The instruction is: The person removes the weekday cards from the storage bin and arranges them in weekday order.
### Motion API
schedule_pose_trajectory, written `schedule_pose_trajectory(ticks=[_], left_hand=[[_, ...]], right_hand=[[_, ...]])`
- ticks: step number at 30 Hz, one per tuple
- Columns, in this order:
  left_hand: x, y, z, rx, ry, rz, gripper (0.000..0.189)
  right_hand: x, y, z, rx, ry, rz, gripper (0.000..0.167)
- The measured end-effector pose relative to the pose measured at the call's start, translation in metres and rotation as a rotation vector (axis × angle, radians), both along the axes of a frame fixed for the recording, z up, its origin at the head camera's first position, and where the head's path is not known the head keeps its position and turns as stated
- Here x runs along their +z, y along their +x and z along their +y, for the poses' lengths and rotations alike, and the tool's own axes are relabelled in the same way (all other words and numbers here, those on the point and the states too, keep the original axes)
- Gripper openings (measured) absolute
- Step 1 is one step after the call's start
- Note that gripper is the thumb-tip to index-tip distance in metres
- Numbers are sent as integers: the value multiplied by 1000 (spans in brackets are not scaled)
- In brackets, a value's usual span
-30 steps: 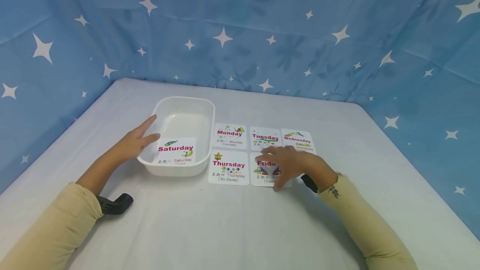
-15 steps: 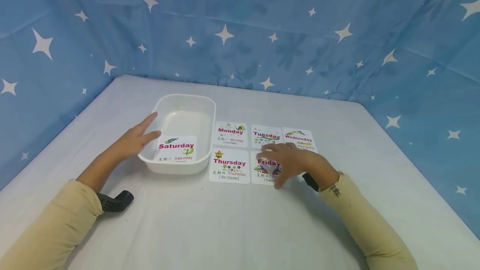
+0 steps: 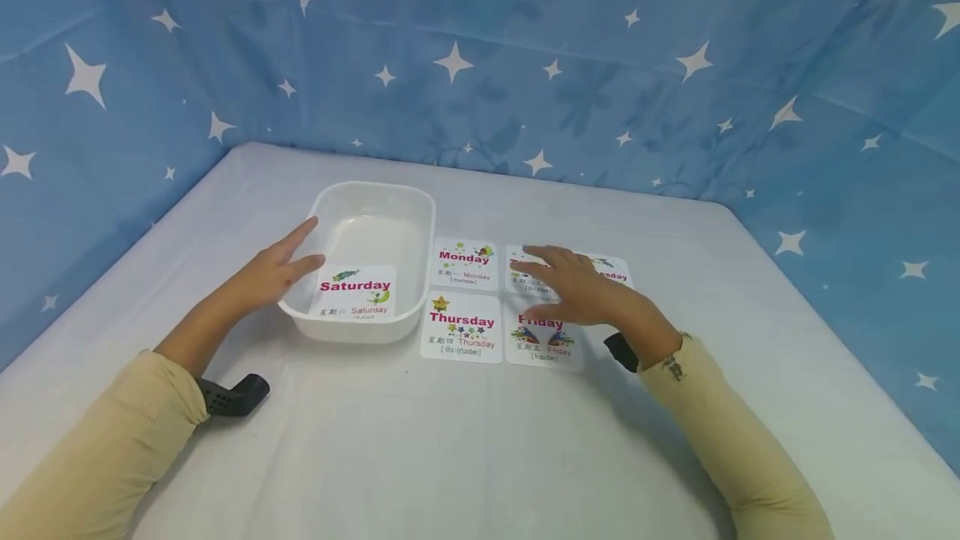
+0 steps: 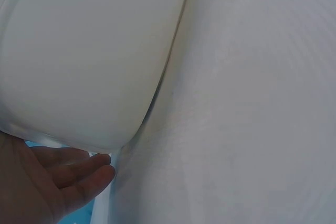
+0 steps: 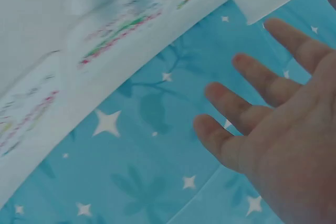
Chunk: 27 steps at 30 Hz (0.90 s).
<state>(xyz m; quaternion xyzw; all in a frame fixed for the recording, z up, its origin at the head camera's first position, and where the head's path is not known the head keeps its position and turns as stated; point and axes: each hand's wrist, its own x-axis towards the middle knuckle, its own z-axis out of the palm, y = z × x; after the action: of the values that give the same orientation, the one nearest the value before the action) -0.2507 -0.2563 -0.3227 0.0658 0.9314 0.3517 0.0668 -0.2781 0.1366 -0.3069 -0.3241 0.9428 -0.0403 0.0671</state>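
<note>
A white plastic tub (image 3: 375,330) stands left of centre, with a "Saturday" flashcard (image 3: 352,294) leaning inside its near end. My left hand (image 3: 258,280) is at the tub's left rim, its index finger and thumb reaching over the edge. In the left wrist view the other fingers (image 4: 86,182) lie loosely extended beside the outer wall. Fingers spread, my right hand (image 3: 588,294) hovers over the cards and holds nothing. It partly covers the "Tuesday" card (image 3: 519,284), the "Wednesday" card (image 3: 621,265) and the top of the "Friday" card (image 3: 543,346).
The "Monday" card (image 3: 463,265) lies by the tub's right side, with the "Thursday" card (image 3: 462,333) in front of it. All five form two rows on a white tablecloth (image 3: 435,440). A blue star-patterned curtain (image 3: 495,107) surrounds the table's back and sides.
My right hand has lifted off the Friday card and moved back toward the Tuesday and Wednesday cards. The left hand stays at the tub's rim. The head view has tilted slightly.
</note>
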Motion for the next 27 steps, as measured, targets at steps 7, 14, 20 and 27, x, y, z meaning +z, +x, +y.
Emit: schedule_pose_trajectory(ticks=[7,14,20,27], left_hand=[[-1,0,-4,5,16,-6,70],[-3,0,1,2,6,12,69],[-2,0,1,2,-14,11,69],[-3,-1,-1,-10,-32,7,69]], right_hand=[[27,-22,-73,68,-19,30,78],[23,-29,-155,141,67,53,81],[0,-25,-202,136,318,-115,97],[-4,-23,-215,143,374,-132,96]])
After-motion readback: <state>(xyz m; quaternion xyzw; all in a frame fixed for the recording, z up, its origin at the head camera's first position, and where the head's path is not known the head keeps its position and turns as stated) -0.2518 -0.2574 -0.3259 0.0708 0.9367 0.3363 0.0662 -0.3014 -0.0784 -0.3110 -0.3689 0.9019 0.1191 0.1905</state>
